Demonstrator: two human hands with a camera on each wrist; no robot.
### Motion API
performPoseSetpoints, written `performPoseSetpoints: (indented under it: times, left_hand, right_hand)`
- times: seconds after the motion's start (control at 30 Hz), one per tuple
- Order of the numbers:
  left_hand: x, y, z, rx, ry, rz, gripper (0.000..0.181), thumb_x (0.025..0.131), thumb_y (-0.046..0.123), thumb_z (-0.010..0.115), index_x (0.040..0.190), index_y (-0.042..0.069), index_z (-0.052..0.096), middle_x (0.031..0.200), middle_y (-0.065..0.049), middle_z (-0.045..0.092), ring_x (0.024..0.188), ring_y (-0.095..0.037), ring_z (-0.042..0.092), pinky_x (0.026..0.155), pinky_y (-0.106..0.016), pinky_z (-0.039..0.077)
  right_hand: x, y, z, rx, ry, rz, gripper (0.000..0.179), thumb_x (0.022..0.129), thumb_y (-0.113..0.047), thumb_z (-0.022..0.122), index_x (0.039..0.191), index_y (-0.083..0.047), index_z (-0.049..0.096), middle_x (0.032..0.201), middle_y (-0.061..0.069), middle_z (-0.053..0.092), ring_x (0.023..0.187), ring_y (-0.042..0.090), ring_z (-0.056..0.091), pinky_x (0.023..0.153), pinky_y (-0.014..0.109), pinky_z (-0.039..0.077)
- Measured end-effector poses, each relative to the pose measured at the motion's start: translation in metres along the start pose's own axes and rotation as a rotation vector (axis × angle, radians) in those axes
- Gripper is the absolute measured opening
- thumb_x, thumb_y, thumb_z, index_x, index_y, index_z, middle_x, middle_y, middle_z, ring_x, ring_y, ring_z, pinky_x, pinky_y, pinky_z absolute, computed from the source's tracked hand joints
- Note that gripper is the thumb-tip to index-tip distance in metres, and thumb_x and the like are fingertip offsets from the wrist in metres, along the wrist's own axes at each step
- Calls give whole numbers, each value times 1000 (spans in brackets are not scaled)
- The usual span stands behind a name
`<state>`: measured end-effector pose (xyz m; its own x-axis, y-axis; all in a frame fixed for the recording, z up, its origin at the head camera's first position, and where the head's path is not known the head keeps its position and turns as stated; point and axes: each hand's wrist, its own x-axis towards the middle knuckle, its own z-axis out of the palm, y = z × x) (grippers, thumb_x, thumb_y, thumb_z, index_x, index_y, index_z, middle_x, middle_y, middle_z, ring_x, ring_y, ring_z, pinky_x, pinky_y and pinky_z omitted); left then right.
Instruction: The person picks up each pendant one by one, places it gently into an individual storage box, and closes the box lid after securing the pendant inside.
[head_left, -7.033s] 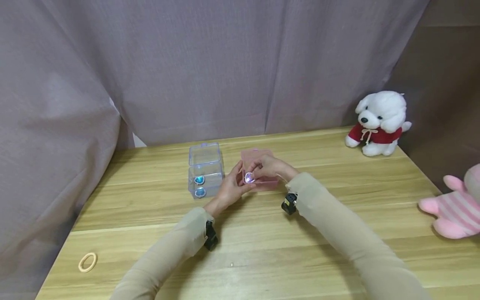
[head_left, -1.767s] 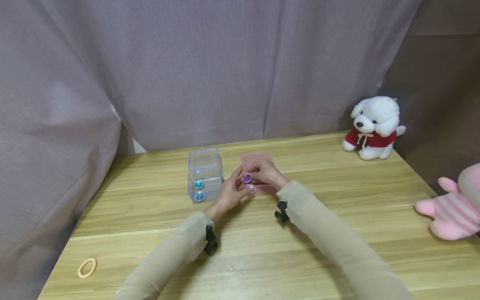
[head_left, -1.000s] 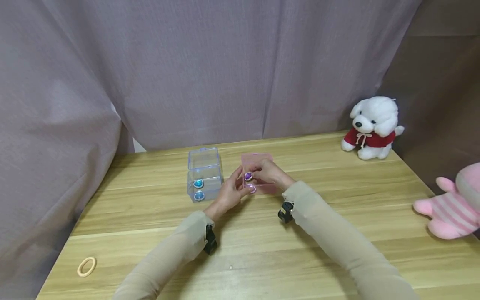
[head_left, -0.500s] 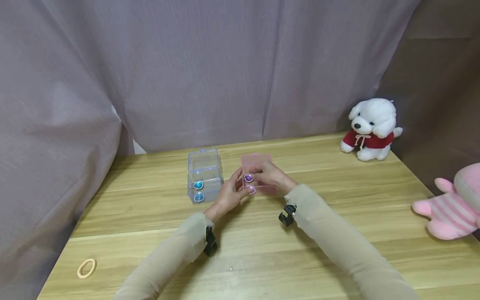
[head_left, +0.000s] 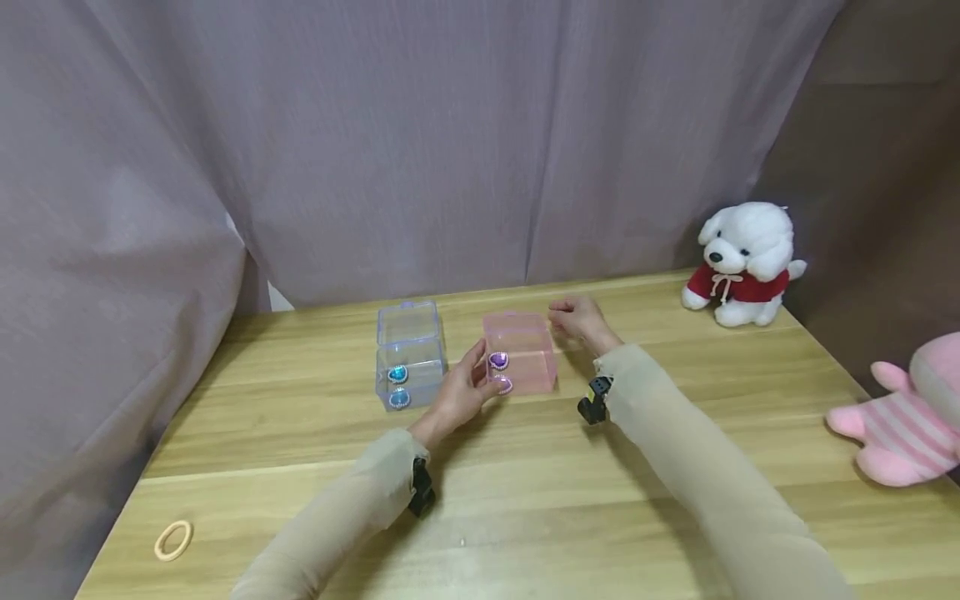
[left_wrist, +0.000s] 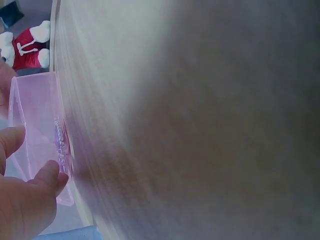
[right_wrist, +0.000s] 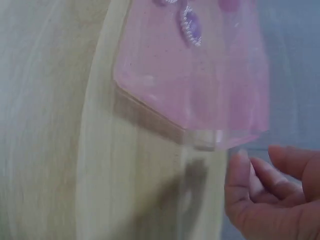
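In the head view, an uncovered pink see-through plastic box stands at mid-table with its lid tipped back. Inside, at its left end, lie a dark purple gem and a paler violet gem, both rimmed with silvery beads. My left hand grips that left end, thumb at the front corner, fingers round the far side. To the right of the lid, apart from it, my right hand hovers with loosely bent fingers and nothing in them; the right wrist view shows those fingers just off the box's end.
Left of the pink box stands a clear bluish box, lid back, holding two blue gems. A wooden ring lies at front left. A white plush dog and a pink striped plush toy sit on the right.
The dark purple gem, earlier in my right hand's fingers, now lies released in the pink box. My right hand has drawn away to the right. My left hand stays on the box.
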<state>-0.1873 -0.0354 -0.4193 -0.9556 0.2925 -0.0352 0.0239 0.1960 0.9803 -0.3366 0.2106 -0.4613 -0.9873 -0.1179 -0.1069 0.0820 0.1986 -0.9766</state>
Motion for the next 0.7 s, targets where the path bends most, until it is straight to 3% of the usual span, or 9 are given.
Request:
performPoseSetpoints:
  times: [0.07,0.17,0.27,0.3,0.4,0.53,0.7]
  left_hand:
    - [-2,-2,1,-3,-4,2,82,84,1,66,150,4,16,151,-18,28,132,-31,40,101,-29,46]
    - [-3,-3,3,-7,-7,0,83,84,1,66,150,4,16,151,-19,29,132,-31,41,100,-30,46]
    - [-3,-4,4,-9,-7,6,82,84,1,66,149,3,16,151,-19,28,131,-32,41,100,-31,46]
    - [-3,-3,4,-8,-5,2,82,84,1,66,149,3,16,151,-19,28,132,-32,41,100,-30,46]
    - [-2,-3,3,-1,1,24,82,84,0,66,149,2,17,151,-19,27,131,-33,42,100,-31,47]
    - [-1,-3,1,7,4,56,81,83,-2,66,149,1,18,151,-20,27,128,-35,45,98,-30,49]
    - [0,-2,0,17,13,57,80,83,-2,66,148,1,19,151,-20,27,127,-34,46,97,-29,49]
  right_hand:
    - [21,27,-8,75,-48,77,26,84,-9,69,105,6,65,78,12,67,59,12,60,52,21,55]
    - [-8,-5,6,47,-30,231,34,88,-8,63,119,6,58,79,8,65,60,8,57,55,19,55]
    - [-43,-44,18,35,-21,230,38,91,-4,59,125,12,51,73,2,63,56,3,56,52,14,52]
    - [-55,-60,23,-5,-12,249,42,94,-5,54,131,11,45,79,1,64,58,1,55,56,13,53]
    - [-70,-78,25,-26,-46,188,44,96,-5,49,136,12,38,96,9,64,65,1,57,66,13,55]
    - [-77,-88,24,-21,-68,93,46,97,-4,46,139,9,34,124,26,50,88,14,59,90,29,55]
    - [-89,-89,24,-5,-44,-15,43,102,-18,39,136,9,39,132,31,44,112,29,53,104,43,45]
